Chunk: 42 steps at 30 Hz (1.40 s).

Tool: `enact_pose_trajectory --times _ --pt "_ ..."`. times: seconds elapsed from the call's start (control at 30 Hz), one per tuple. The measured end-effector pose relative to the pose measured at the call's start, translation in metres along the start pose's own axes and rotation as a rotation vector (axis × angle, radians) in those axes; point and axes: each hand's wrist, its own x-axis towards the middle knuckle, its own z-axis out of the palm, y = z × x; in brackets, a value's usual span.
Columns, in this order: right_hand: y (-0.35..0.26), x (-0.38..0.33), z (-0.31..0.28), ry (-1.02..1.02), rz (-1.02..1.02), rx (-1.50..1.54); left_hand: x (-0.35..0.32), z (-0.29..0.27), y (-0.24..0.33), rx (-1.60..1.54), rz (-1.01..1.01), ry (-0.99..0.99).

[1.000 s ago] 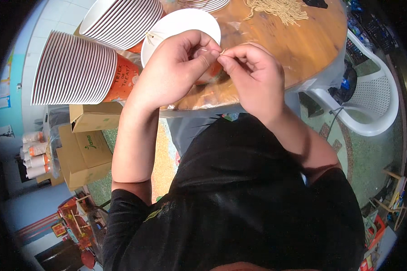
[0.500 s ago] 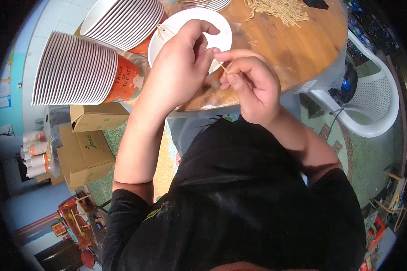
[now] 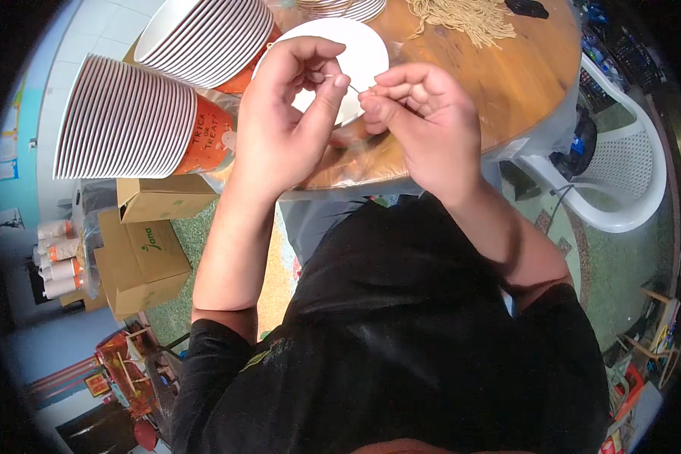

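Above the table's near edge, a thin tan cord (image 3: 353, 88) stretches across the short gap between my two hands. My left hand (image 3: 291, 117) pinches it between thumb and curled fingers, palm turned inward. On the other side, the thumb and index fingertip of my right hand (image 3: 431, 125) close on the cord, the other fingers folded loosely. Just beyond and below them is a round white-lined paper bucket (image 3: 367, 57), partly covered by my left hand. Whether the cord runs to the bucket is hidden by my fingers.
Left of my hands lean two stacks of nested orange paper buckets with white rims, a near stack (image 3: 129, 121) and a far stack (image 3: 204, 41). A heap of tan cords (image 3: 469, 19) lies on the round wooden table (image 3: 507, 91). Cardboard boxes (image 3: 147, 253) and a white chair (image 3: 620, 166) stand beside.
My left hand has turned, its thumb now upright and palm more visible. My right hand has shifted slightly right and rotated. The knotted cord at the bucket's left rim is now covered.
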Motion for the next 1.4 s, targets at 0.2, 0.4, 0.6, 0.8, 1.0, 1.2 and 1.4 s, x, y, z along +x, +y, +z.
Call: enact_pose_trajectory --times 0.2,0.4,0.6,0.8,1.0,1.2,1.4 --pt "-0.027 0.014 0.001 -0.004 0.207 -0.137 -0.002 -0.001 -0.001 0.183 0.299 0.029" --pt "-0.042 0.029 -0.009 -0.142 0.272 -0.165 0.005 0.000 0.012 0.345 0.531 0.008" --pt "-0.049 0.035 -0.012 -0.240 0.241 -0.311 0.011 0.000 0.006 0.294 0.498 0.033" --pt "-0.052 0.034 -0.012 -0.311 0.225 -0.345 0.008 0.002 0.002 0.093 0.310 0.094" --pt "-0.049 0.035 -0.010 -0.328 0.246 -0.350 0.024 0.005 0.011 0.067 0.345 0.070" --pt "-0.038 0.036 -0.024 -0.331 0.257 -0.274 0.019 0.005 0.026 0.203 0.207 -0.020" --pt "-0.030 0.028 -0.023 -0.246 0.252 -0.186 0.016 -0.001 0.006 -0.052 0.137 -0.028"
